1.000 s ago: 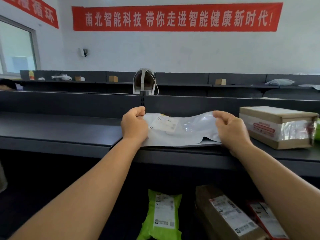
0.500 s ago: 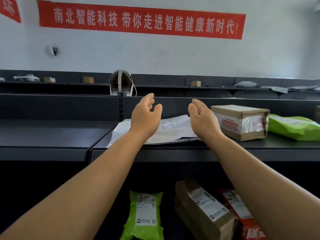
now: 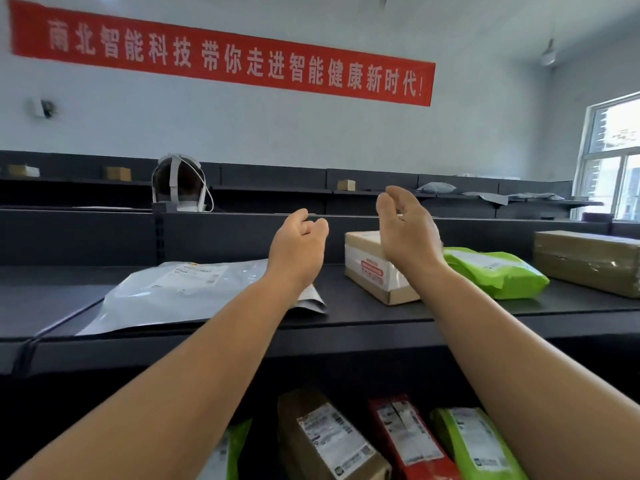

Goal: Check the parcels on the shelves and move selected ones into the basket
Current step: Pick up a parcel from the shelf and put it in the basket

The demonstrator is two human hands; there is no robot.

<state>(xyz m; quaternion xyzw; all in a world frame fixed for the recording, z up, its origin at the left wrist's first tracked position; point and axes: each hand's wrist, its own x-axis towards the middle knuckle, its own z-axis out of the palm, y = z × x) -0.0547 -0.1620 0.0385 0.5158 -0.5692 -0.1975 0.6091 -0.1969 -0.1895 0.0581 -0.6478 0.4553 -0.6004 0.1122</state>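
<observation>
A flat grey poly parcel (image 3: 180,292) with a white label lies on the dark top shelf (image 3: 363,320). My left hand (image 3: 298,247) hovers above its right end, fingers loosely curled, holding nothing. To the right stands a small taped cardboard box (image 3: 370,271). My right hand (image 3: 405,230) is raised in front of that box with fingers relaxed, holding nothing. A green poly parcel (image 3: 495,271) lies right of the box, and a long brown box (image 3: 588,261) stands at the far right. No basket is in view.
On the lower shelf lie a brown box (image 3: 329,441), a red parcel (image 3: 408,434) and green parcels (image 3: 474,445). A person's head wearing a white headset (image 3: 180,185) shows behind the shelf's back panel. Further shelves with small boxes run along the far wall.
Both hands let go of the grey parcel, which now lies flat on the shelf. My hands and view have shifted right, towards the taped cardboard box.
</observation>
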